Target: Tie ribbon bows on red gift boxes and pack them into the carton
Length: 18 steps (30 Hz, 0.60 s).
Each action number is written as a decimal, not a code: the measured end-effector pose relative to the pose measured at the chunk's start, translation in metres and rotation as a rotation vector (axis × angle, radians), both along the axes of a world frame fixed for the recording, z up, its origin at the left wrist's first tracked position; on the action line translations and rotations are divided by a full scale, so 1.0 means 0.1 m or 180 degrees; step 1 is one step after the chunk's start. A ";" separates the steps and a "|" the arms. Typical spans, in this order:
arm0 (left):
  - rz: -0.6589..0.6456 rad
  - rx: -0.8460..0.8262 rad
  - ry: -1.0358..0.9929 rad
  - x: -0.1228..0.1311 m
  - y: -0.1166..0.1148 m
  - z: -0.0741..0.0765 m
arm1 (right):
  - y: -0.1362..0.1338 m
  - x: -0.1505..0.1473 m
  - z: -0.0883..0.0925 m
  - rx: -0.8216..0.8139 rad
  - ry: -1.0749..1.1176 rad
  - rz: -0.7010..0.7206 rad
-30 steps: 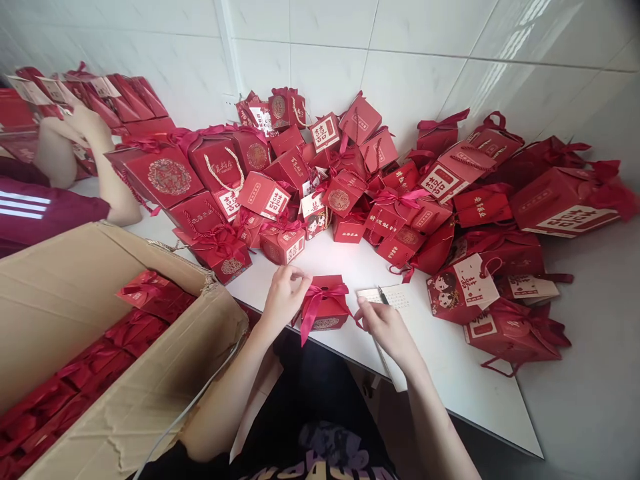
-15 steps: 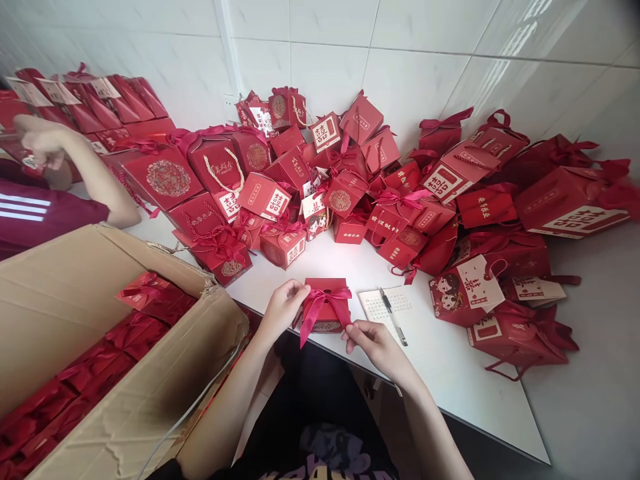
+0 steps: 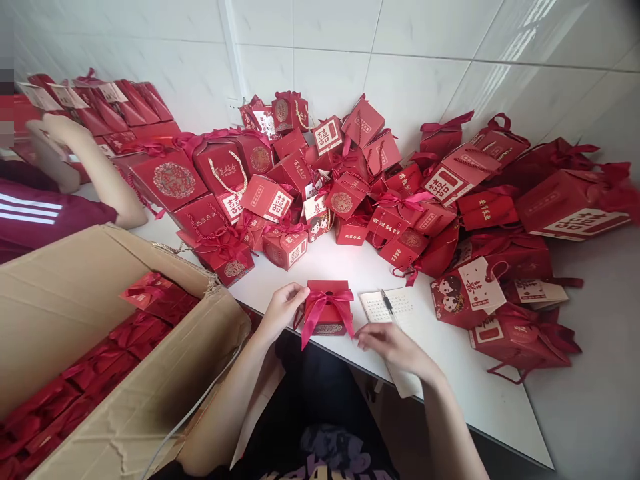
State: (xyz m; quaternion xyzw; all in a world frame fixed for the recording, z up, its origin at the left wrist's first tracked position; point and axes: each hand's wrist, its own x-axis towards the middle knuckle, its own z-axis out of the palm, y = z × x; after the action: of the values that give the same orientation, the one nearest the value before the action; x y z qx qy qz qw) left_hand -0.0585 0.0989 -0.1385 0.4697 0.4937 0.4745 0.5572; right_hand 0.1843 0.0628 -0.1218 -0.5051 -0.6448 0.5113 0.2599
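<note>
A small red gift box [image 3: 320,328] with a bright ribbon bow [image 3: 327,303] sits near the table's front edge. The fingers of my left hand [image 3: 285,310] pinch the box at its upper left side. Just right of the bow's lower tail, my right hand [image 3: 395,347] hovers with loosely bent fingers and nothing seen in them. It partly covers a notebook [image 3: 404,303] with rows of handwriting. A black pen [image 3: 387,301] lies on the notebook, its lower part hidden behind that hand.
Many red gift boxes [image 3: 345,193] are heaped along the wall. A cardboard carton [image 3: 165,373] at left holds more red boxes. Another person's arm [image 3: 95,160] reaches toward boxes at the far left. The white table [image 3: 500,400] ends at the front right.
My right hand has let go of the ribbon tail and moved right, over the notebook and the lower part of the pen. My left hand stays on the box.
</note>
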 end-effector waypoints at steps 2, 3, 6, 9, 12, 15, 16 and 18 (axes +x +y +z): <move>0.0018 -0.0039 -0.0029 0.01 0.01 -0.01 | 0.10 0.02 0.10 0.0203 -0.0068 -0.0441; 0.0028 -0.0063 -0.0046 0.01 0.01 -0.01 | 0.16 0.00 0.15 0.0317 -0.0118 -0.0678; 0.0053 -0.0122 -0.0103 0.04 0.01 -0.01 | 0.31 -0.15 0.21 0.0458 -0.0292 -0.0998; 0.0041 -0.0164 -0.0106 0.06 -0.02 0.03 | 0.39 -0.34 0.16 0.0425 -0.0324 -0.0985; -0.0020 -0.0206 -0.0100 0.07 -0.05 0.05 | 0.41 -0.43 0.06 0.0429 -0.0106 -0.0984; -0.0118 -0.0248 -0.0175 0.06 -0.06 0.02 | 0.40 -0.43 -0.01 0.0351 0.0269 -0.0949; -0.0154 -0.0262 -0.0206 0.05 -0.06 0.00 | 0.39 -0.42 -0.02 0.0295 0.0395 -0.0938; -0.0218 -0.0281 -0.0262 0.04 -0.06 -0.04 | 0.37 -0.40 -0.05 0.0170 0.0627 -0.0929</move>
State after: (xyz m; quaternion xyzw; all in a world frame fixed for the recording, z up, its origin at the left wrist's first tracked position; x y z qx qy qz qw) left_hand -0.0542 0.0931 -0.1428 0.4414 0.4745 0.4518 0.6131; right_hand 0.1443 0.1001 -0.1271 -0.5338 -0.5495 0.4979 0.4066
